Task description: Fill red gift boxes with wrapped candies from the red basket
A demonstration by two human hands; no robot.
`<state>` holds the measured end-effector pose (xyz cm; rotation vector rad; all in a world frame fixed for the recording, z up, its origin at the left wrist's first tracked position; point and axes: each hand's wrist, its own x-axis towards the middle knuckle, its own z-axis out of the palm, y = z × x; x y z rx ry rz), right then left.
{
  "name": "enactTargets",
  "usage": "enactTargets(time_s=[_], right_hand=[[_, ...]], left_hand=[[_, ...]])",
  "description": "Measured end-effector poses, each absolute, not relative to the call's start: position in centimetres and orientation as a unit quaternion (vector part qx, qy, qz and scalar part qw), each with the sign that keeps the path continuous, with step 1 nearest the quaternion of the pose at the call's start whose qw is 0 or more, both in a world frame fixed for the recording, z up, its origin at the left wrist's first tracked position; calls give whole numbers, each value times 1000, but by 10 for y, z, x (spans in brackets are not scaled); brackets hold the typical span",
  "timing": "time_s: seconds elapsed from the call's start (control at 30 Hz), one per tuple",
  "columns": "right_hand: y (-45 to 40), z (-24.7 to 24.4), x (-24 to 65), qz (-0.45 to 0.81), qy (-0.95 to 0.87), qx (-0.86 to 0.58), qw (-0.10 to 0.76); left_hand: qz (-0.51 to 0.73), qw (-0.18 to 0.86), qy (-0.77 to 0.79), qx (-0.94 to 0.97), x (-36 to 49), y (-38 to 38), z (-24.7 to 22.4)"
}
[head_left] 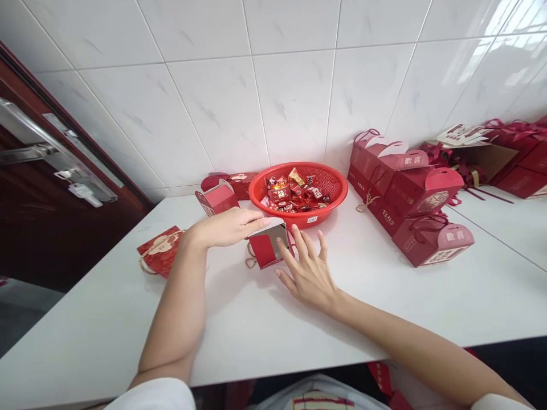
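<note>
A small red gift box (265, 247) stands on the white table, its opening toward me and a twine cord at its left side. My left hand (233, 224) grips its raised flap from the left, fingers together and thumb hidden. At the box's right side is my right hand (311, 273), with its fingers spread and the index fingertip at the opening; nothing is held in it. Right behind the box sits a red plastic basket (334, 199) with red-wrapped sweets (294, 192) and a few gold ones. How much is inside the box cannot be seen.
Several closed red gift boxes (399, 193) stand in rows at the right, before an open cardboard carton (491, 158). Another red box (219, 197) stands left of the basket. A patterned red bag (161, 249) lies near my left forearm. A tiled wall (294, 102) borders the table.
</note>
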<state>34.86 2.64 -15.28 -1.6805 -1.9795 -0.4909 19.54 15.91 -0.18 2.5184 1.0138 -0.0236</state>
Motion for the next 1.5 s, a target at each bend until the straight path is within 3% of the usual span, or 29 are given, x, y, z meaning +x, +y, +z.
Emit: enactTargets(time_s=[0.27, 0.5, 1.03, 1.3, 1.5], right_hand=[[14, -131, 355, -210, -676, -644, 288], [6, -123, 356, -222, -674, -643, 290], [5, -126, 358, -215, -668, -646, 301], [4, -124, 359, -228, -673, -642, 288], [5, -124, 358, -222, -698, -605, 314]], left_hand=[[0, 372, 333, 866, 194, 165, 0], [-27, 406, 344, 846, 201, 179, -8], [106, 254, 258, 926, 218, 168, -20], [37, 216, 214, 952, 218, 162, -20], [61, 179, 235, 953, 229, 157, -35]])
